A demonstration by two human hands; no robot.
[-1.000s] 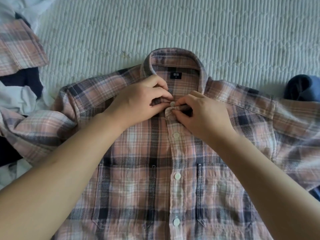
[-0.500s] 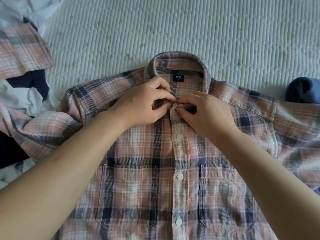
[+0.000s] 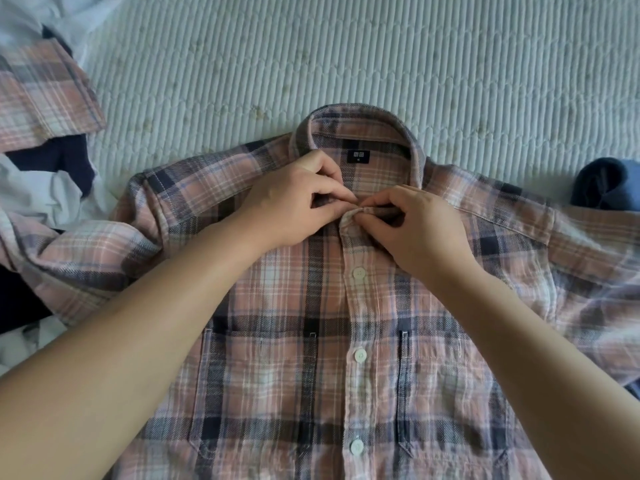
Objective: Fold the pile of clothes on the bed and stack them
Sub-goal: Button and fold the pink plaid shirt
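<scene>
Left hand: the left hand point(image 3: 294, 199) has its fingers curled, and thumb and forefinger pinch the left side of the collar band of the plaid shirt point(image 3: 277, 358).
Right hand: the right hand point(image 3: 420, 230) is curled too and pinches the placket top at the collar; the two hands touch at the fingertips, at the centre of the view.
Buttons: three white buttons point(image 3: 359, 273) are visible on the placket, in a line toward 6 o'clock from the hands.
Shirt: one, flat and face up on the bed point(image 3: 346, 57), collar at 12 o'clock, two chest pockets.
Other clothes: a pile point(image 3: 45, 188) at 9 o'clock with another plaid piece, white and navy cloth; one blue garment point(image 3: 602, 185) at 3 o'clock.
Open room: bare quilted bed from 11 to 2 o'clock, beyond the collar.
</scene>
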